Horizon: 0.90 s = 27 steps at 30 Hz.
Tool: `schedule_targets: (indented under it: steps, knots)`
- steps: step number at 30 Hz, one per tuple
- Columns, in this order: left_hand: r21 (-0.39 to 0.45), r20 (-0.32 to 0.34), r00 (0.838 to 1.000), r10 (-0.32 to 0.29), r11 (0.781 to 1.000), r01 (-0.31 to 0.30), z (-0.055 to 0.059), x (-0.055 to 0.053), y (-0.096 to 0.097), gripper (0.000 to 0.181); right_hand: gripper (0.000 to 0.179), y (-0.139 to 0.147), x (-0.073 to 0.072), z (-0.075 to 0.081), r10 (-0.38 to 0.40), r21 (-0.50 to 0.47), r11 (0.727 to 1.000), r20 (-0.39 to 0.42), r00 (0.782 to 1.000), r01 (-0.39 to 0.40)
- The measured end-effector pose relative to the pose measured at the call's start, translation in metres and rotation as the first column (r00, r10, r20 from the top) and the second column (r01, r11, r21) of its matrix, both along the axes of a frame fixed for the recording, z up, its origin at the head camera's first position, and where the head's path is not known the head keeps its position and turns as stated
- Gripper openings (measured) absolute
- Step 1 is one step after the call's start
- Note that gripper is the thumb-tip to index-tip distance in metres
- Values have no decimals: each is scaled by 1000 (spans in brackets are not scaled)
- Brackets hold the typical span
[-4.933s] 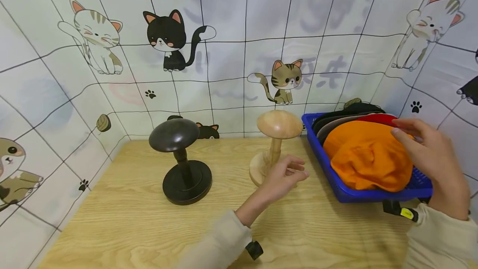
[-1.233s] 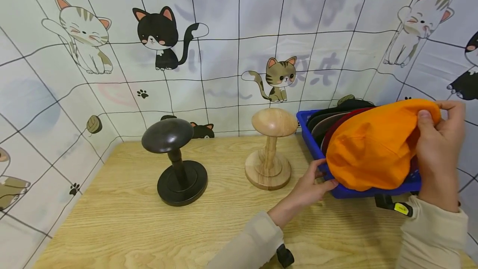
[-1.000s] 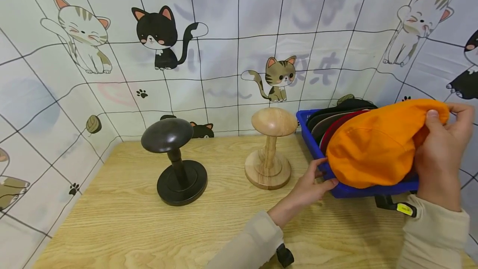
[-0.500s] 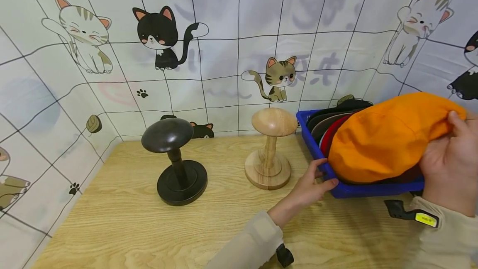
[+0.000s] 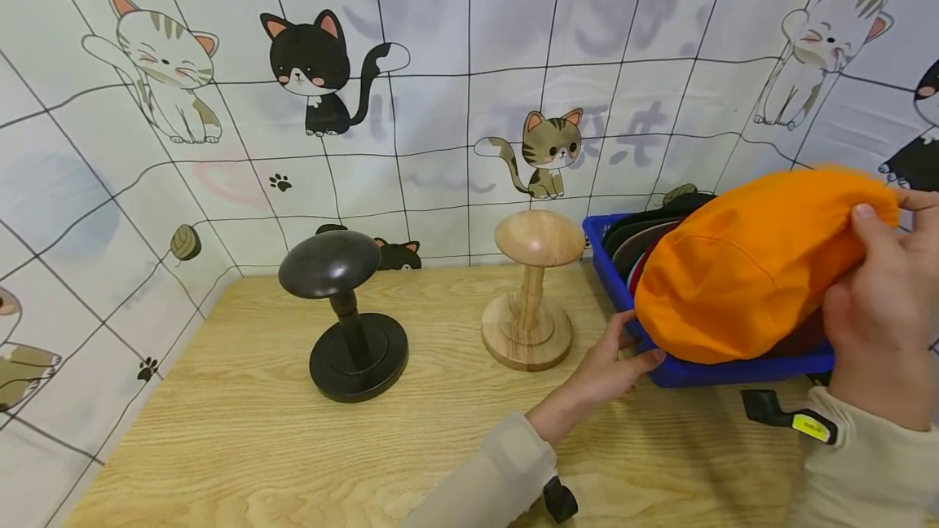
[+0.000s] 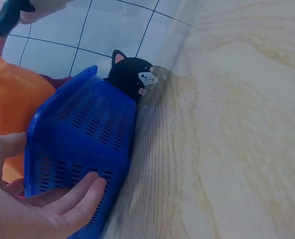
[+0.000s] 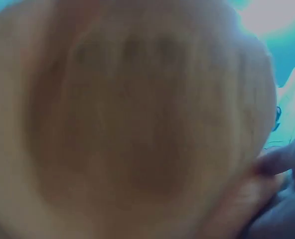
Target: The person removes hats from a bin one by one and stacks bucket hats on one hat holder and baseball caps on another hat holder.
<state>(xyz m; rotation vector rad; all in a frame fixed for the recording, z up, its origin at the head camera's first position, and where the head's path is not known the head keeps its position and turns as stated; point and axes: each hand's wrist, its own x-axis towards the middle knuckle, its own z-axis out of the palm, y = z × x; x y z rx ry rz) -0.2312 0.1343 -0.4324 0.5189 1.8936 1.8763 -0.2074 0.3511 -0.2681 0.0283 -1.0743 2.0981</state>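
My right hand (image 5: pixel 891 283) pinches the right edge of an orange cap (image 5: pixel 741 275), thumb on the near side. The cap is tilted up over the blue plastic basket (image 5: pixel 748 375), its soft crown toward the left rim. My left hand (image 5: pixel 605 361) grips the basket's left rim. In the left wrist view, the left thumb lies at the rim and the fingers (image 6: pixel 82 199) press along the slotted outer wall. Other hats, black (image 5: pixel 653 218), grey-brown and red, stand stacked behind the orange cap, mostly hidden. A blurred brownish surface fills most of the right wrist view.
A black hat stand (image 5: pixel 352 308) with a domed top is at the left of the wooden table (image 5: pixel 293 463). A light wooden hat stand (image 5: pixel 530 292) stands left of the basket. A cat-print wall covering (image 5: pixel 440 104) closes off the back and sides.
My left hand has gone from beside the wooden stand to the basket rim. My right hand has taken hold of the orange cap and raised it; lately the cap shifted slightly left and up.
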Motion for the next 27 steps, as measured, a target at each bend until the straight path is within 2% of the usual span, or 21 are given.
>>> schedule_targets:
  steps: [1, 2, 3, 5, 6, 7, 8, 11, 13, 14, 15, 17, 18, 22, 23, 25, 26, 27]
  knots:
    - [0, -2, 1000, 1, 1000, -1, 0, 0, 0, 56, 23, 0, 0, -1, -67, 119, 992, 128, 990, 52]
    - [-2, -5, 1000, 2, 1000, -2, 0, 0, 0, 54, 21, 2, 0, -2, -147, 267, 961, 264, 953, 74]
    - [-1, -8, 1000, 3, 1000, -3, 0, 0, 0, 53, 18, 5, 0, -5, -235, 421, 905, 383, 893, 57]
    - [0, -11, 1000, 3, 1000, -3, 0, 0, -1, 50, 8, 12, 0, -10, -382, 657, 751, 504, 775, -57]
    - [1, -13, 1000, -1, 1000, 1, -1, 0, -1, 49, 6, 16, 1, -12, -432, 737, 663, 522, 736, -133]
    - [5, -16, 1000, -7, 1000, 7, -1, 0, -1, 49, 16, 21, 2, -14, -462, 791, 574, 526, 715, -212]
    - [8, -21, 1000, -11, 1000, 11, -1, 0, -1, 52, 29, 25, 3, -16, -483, 822, 502, 526, 700, -271]
    - [21, -46, 999, -20, 1000, 21, -1, -1, -2, 62, 73, 37, 7, -18, -438, 831, 349, 553, 708, -433]
    - [18, -65, 998, -24, 1000, 25, -1, -1, -2, 69, 80, 44, 10, -19, -412, 823, 255, 567, 713, -508]
    - [16, -69, 997, -23, 1000, 24, -1, -1, -2, 72, 78, 46, 12, -19, -414, 827, 218, 560, 718, -519]
    - [16, -68, 997, -21, 1000, 23, -1, -1, -2, 71, 74, 47, 13, -20, -414, 834, 196, 547, 727, -516]
    - [16, -63, 998, -18, 1000, 19, 0, -1, -3, 67, 61, 49, 15, -20, -426, 859, 173, 506, 750, -482]
    - [14, -57, 998, -16, 1000, 17, 0, -1, -3, 65, 53, 49, 16, -21, -428, 874, 175, 482, 765, -453]
    - [4, -32, 999, -4, 1000, 4, 1, -1, -3, 60, 30, 42, 19, -21, -396, 925, 213, 376, 838, -314]
    - [1, -24, 1000, -3, 1000, 3, 1, -1, -3, 60, 21, 40, 20, -21, -372, 932, 240, 346, 861, -272]
    - [-9, -16, 1000, 0, 1000, 0, 1, -1, -3, 60, 17, 32, 20, -18, -342, 925, 333, 297, 891, -181]
    - [-10, -13, 1000, 2, 1000, -2, 1, -1, -2, 59, 18, 27, 19, -17, -315, 894, 430, 283, 906, -129]
    - [-12, -12, 1000, 4, 1000, -4, 1, -1, -2, 59, 20, 22, 16, -15, -277, 829, 554, 269, 922, -76]
